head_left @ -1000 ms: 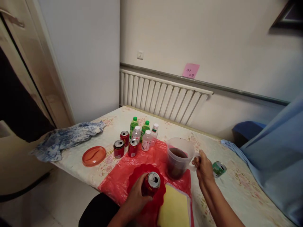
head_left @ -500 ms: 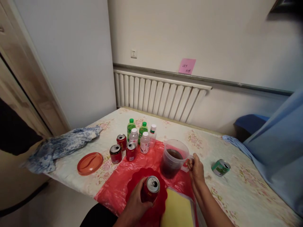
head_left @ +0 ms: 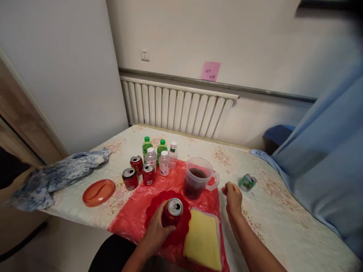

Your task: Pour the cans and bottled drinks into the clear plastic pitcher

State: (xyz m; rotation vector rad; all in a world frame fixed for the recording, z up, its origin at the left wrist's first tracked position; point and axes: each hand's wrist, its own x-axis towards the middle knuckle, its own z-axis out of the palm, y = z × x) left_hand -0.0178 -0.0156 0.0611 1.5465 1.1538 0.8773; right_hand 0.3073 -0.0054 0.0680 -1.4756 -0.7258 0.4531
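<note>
Your left hand (head_left: 156, 226) clasps a red can (head_left: 173, 214); your right hand (head_left: 233, 196), fingers curled in, is near the jug's handle (head_left: 216, 181).

On the pink note (head_left: 211, 71) I read a handwritten 2 and 4; my red can (head_left: 171, 217)'s lettering is too small.

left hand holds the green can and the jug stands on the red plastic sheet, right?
Wrong can: the head view shows the left hand holding a red can; the green can is on the tablecloth. The jug does stand on the red plastic sheet.
</note>
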